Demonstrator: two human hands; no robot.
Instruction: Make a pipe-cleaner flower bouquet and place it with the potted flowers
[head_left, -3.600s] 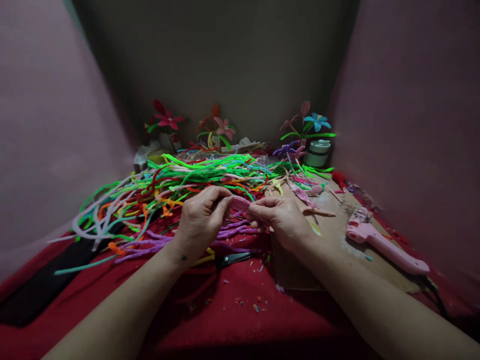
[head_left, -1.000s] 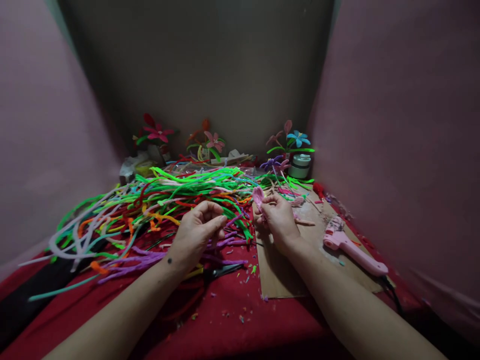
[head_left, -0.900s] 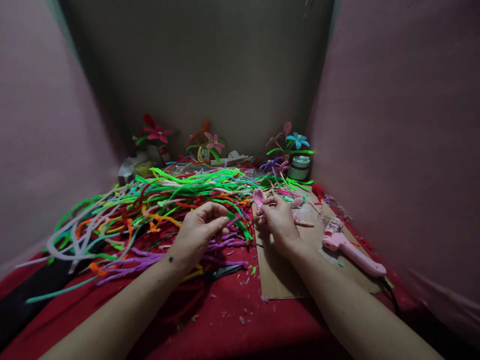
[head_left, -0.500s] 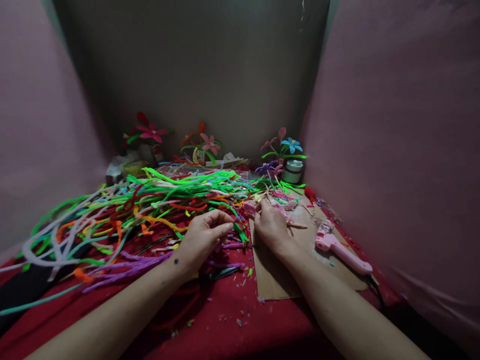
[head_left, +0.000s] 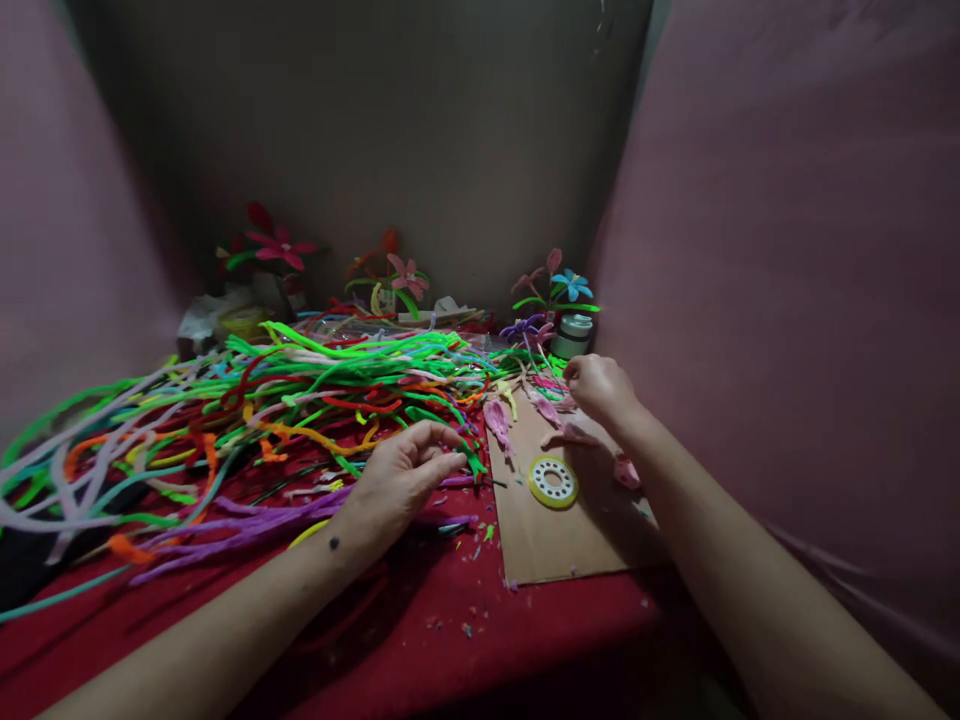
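Observation:
My left hand (head_left: 405, 478) is over the red cloth at the front of the pipe cleaner pile (head_left: 352, 375), thumb and forefinger pinched together. Anything between those fingertips is too small to make out. A short green pipe cleaner piece (head_left: 475, 460) lies just beyond them. My right hand (head_left: 602, 388) is closed above the far right part of the cardboard sheet (head_left: 540, 550), beside thin stems and pink fuzzy pieces. Its fingertips are partly hidden, so what they hold is unclear. Nearer on the cardboard lie a yellow-and-white tape roll (head_left: 553, 483) and a pink pipe cleaner petal (head_left: 498, 424).
Pipe cleaner flowers (head_left: 279, 248) stand along the back wall, with a blue flower (head_left: 573, 285) above a small lidded jar (head_left: 574, 334). Purple pipe cleaners (head_left: 255, 530) stretch left of my hand. Scraps (head_left: 466, 630) dot the red cloth (head_left: 420, 640). Pink sheets (head_left: 787, 300) hang on both sides.
My right hand has moved away and right over the cardboard, and the tape roll now shows. My right forearm now covers where the pink glue gun lay. My left hand stays nearly still.

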